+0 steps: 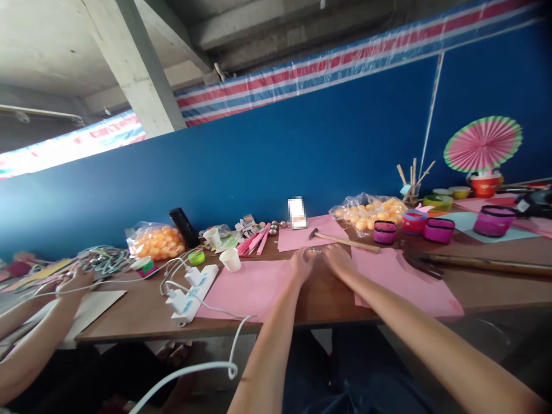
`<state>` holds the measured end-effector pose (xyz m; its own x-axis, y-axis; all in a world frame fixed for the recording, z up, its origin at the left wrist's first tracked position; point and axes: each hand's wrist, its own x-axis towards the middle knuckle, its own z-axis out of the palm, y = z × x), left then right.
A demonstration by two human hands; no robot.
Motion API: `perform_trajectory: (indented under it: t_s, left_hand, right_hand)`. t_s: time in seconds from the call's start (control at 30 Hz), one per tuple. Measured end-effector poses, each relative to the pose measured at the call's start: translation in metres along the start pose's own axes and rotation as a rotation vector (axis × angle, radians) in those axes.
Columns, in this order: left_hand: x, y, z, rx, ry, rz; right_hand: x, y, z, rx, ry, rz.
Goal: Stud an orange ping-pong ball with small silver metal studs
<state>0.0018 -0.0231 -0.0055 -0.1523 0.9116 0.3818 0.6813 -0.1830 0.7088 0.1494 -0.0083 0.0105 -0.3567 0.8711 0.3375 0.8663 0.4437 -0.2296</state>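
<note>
Over the middle of the brown table [317,296], my left hand [303,261] has its fingers curled near a small shiny item [313,252], too small to make out. My right hand [338,259] is just right of it, fingers bent and pointing inward; whether either hand grips the item cannot be seen. A small hammer [345,239] with a wooden handle lies just beyond my hands, partly on a pink sheet [293,238]. Pink sheets lie on both sides, one at the left [250,287] and one at the right [399,282].
A white power strip [195,296] with cables and a paper cup [230,260] stand at the left. Bags of orange balls [157,242] [371,213], purple containers [439,230] and a large hammer [474,261] lie around. Another person's hands [75,282] work at far left.
</note>
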Motion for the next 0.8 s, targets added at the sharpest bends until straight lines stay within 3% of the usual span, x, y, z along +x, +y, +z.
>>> perform_trajectory:
  t_s: [0.5,0.8]
  left_hand:
    - [-0.0008,0.0025,-0.0027,-0.003,0.026,0.048]
    - [0.0008,0.0009,-0.0006,-0.04,0.05,0.085]
  right_hand:
    - [-0.0068,-0.0054,-0.0091,0.035,0.058,-0.006]
    - [-0.0016,-0.0029,-0.0043,0.071,0.082,-0.014]
